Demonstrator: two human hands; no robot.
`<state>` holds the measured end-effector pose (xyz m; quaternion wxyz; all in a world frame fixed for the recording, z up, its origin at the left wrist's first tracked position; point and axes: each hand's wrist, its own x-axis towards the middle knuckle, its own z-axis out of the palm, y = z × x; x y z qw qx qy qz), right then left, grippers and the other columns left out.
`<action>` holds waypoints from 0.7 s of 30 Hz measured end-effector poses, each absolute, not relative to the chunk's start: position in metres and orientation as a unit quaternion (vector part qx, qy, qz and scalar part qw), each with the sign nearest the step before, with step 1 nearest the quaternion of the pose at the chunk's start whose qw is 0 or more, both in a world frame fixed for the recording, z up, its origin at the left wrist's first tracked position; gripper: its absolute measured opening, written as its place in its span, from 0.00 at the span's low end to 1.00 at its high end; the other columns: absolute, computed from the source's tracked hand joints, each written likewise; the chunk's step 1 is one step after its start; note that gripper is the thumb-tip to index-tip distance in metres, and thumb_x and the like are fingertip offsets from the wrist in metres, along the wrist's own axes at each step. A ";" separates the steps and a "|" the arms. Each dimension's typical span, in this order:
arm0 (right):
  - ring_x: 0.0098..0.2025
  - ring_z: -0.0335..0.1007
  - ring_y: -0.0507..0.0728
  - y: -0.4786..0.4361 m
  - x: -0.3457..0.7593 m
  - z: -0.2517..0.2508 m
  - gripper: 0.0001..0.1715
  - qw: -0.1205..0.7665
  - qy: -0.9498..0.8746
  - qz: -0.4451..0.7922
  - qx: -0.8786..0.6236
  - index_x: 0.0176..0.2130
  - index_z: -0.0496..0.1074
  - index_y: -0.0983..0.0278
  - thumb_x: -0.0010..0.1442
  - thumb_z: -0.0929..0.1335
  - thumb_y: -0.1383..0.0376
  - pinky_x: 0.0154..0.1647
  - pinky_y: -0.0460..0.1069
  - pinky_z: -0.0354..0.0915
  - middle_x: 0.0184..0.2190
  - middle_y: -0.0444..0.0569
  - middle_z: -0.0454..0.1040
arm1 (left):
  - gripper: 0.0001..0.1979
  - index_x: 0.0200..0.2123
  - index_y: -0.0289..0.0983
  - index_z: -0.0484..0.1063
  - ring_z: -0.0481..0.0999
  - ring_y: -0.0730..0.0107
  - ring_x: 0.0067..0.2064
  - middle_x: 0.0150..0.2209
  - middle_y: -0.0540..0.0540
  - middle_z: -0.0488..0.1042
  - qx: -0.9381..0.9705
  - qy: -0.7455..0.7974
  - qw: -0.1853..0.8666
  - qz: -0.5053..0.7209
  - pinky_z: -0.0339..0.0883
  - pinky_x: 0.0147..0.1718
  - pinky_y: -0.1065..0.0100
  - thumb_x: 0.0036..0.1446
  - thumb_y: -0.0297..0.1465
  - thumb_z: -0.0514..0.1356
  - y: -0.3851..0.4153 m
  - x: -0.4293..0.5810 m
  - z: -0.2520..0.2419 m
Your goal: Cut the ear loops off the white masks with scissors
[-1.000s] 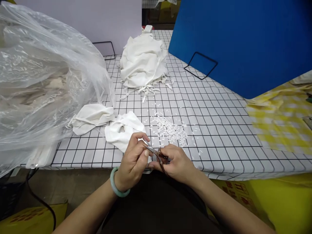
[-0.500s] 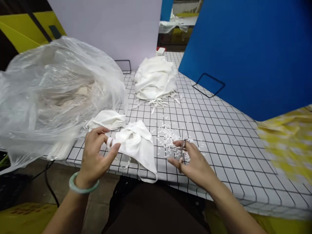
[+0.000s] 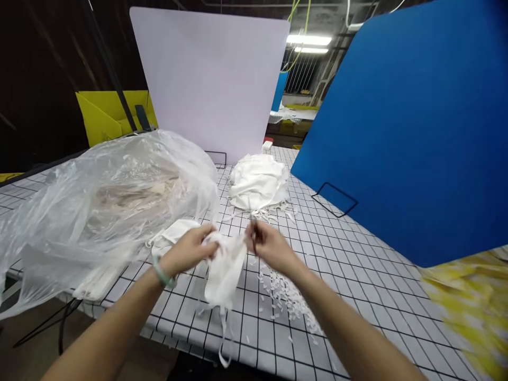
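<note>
In the head view, a white cloth piece with thin straps (image 3: 226, 275) hangs above the front of the table. My left hand (image 3: 194, 248), with a pale green bangle on its wrist, is closed on the upper left of this cloth. Small scissors (image 3: 254, 230) are in my right hand (image 3: 272, 246), blades pointing up and away. The right fingers meet the cloth's upper right corner; motion blur hides whether they pinch it. A second white cloth piece (image 3: 174, 233) lies behind my left hand. Small white scraps (image 3: 286, 293) are scattered by my right forearm.
A large clear plastic bag (image 3: 79, 185) with pale cloth inside fills the left of the checked table (image 3: 357, 286). A pile of white cloth pieces (image 3: 257, 180) lies farther back. A pale lilac panel (image 3: 210, 79) and a blue panel (image 3: 405, 132) stand behind. Yellow checked cloth (image 3: 468, 301) lies at right.
My hands have come together and lifted the white cloth piece off the table. The right hand moved left with the scissors. The view has tilted up.
</note>
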<state>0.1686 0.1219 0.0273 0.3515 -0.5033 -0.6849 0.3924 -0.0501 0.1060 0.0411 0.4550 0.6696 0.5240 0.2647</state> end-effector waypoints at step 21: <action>0.44 0.71 0.62 0.129 0.139 -0.064 0.26 0.349 -0.615 0.398 -0.585 0.42 0.65 0.59 0.45 0.75 0.58 0.42 0.56 0.67 0.45 0.50 0.75 | 0.15 0.50 0.35 0.70 0.63 0.46 0.64 0.58 0.34 0.68 0.707 0.585 0.128 0.377 0.55 0.65 0.40 0.62 0.24 0.51 0.113 -0.042 -0.050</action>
